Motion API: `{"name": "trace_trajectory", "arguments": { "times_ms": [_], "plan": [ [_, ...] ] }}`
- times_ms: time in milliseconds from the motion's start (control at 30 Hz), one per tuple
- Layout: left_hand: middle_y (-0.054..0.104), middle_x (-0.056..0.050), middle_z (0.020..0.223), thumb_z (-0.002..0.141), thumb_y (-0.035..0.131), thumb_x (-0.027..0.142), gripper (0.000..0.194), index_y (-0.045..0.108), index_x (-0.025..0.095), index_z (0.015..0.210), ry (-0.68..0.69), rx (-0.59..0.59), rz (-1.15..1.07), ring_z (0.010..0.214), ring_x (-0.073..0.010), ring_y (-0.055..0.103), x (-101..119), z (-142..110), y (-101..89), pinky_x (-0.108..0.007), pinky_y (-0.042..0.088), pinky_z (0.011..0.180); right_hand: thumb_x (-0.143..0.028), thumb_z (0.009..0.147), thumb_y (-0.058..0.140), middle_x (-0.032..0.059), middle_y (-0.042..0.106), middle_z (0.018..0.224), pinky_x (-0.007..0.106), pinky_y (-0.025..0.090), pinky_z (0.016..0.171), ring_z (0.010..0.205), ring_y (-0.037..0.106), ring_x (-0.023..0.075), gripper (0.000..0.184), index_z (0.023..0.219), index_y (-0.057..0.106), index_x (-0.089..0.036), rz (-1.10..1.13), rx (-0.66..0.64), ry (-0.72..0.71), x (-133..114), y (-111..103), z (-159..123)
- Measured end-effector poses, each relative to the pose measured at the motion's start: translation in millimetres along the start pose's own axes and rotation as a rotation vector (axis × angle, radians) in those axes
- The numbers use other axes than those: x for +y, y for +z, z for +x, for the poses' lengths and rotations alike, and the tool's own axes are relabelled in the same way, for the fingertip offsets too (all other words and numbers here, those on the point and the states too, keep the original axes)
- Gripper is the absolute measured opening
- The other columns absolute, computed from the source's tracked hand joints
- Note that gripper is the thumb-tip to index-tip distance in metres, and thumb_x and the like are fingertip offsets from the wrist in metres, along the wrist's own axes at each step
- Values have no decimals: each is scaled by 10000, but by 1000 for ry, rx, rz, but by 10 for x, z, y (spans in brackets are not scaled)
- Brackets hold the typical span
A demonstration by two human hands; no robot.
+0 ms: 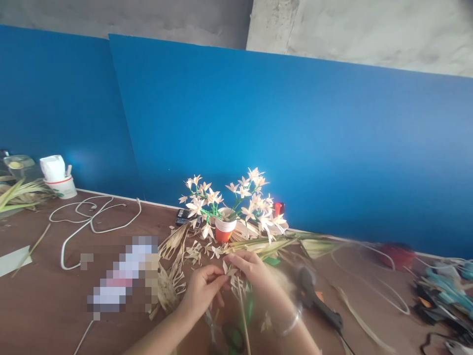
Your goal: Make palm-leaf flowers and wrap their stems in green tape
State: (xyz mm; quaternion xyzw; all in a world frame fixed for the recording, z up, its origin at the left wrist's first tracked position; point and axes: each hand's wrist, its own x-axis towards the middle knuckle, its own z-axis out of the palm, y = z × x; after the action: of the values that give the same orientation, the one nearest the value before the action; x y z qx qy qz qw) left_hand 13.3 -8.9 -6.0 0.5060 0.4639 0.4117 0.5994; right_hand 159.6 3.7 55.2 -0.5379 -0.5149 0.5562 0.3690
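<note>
My left hand (pixel 202 292) and my right hand (pixel 250 268) meet above the middle of the table, thumbs and fingertips pinched together. Between them is a small pale flower (pixel 229 270) of dried husk petals, partly covered by the fingers. Just behind stands an orange-and-white cup (pixel 224 230) with green-stemmed pale husk flowers (pixel 212 197) spreading to both sides. Loose petal pieces (pixel 194 252) lie around the cup's base. A thin pale stick (pixel 243 315) reaches toward me below the hands. To the right of my right wrist rests a black glue gun (pixel 320 306), slightly blurred.
Dried husks (pixel 167 286) lie left of my hands, and long green-tan leaves (pixel 273 245) behind. A white cable (pixel 90 222) coils at left near a white tub (pixel 62 187). Tangled dark and teal items (pixel 443 291) fill the right edge. A blue panel (pixel 258 128) backs the table.
</note>
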Motion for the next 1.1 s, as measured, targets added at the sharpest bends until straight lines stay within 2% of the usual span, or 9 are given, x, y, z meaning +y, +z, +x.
{"name": "trace_trajectory", "arguments": {
  "times_ms": [100,200,267,467,800,933,1100],
  "plan": [
    [665,-7,579,666,665,447,291,581,168,661,-19,-43,-6,320,-125,563,10,-10,21,-180,267,272,-333,695,632,-40,484,510,226,193,460,474,332,75,189,620,637,-159,20,-105,63,3,-22,9],
    [670,-11,582,665,668,448,295,589,165,684,-31,-43,6,316,-124,562,9,-15,31,-175,249,263,-227,652,612,-63,429,469,227,152,449,443,289,61,113,570,581,-157,22,-144,93,-3,-45,25],
    [674,-15,590,670,664,443,291,594,161,697,-32,-33,18,320,-122,566,-1,-15,29,-170,240,263,-189,632,591,-76,392,441,227,155,449,430,274,59,93,552,554,-159,3,-136,89,-8,-62,34],
    [681,-17,600,695,637,422,271,584,157,715,-29,-38,15,327,-116,569,-46,1,8,-160,241,262,-177,619,591,-63,431,483,222,228,494,486,341,71,57,574,567,-151,-39,-88,29,20,-103,48],
    [685,-17,621,692,638,397,250,586,152,692,-22,-55,8,339,-118,576,-2,-6,4,-168,267,291,-159,605,592,-74,404,443,223,183,463,443,304,59,47,566,568,-152,-16,-102,77,-42,-77,16],
    [651,5,572,694,634,365,216,597,156,659,3,-27,46,338,-121,571,21,-18,8,-176,256,304,-154,602,584,-72,406,455,226,170,461,443,304,58,38,567,570,-154,20,-123,73,-55,-74,5],
    [623,19,551,697,628,336,193,604,157,629,55,2,72,338,-117,564,50,-28,10,-184,304,352,-169,609,590,-69,415,472,225,164,461,444,304,55,39,578,571,-155,18,-121,96,-84,-66,-11]
  ]
}}
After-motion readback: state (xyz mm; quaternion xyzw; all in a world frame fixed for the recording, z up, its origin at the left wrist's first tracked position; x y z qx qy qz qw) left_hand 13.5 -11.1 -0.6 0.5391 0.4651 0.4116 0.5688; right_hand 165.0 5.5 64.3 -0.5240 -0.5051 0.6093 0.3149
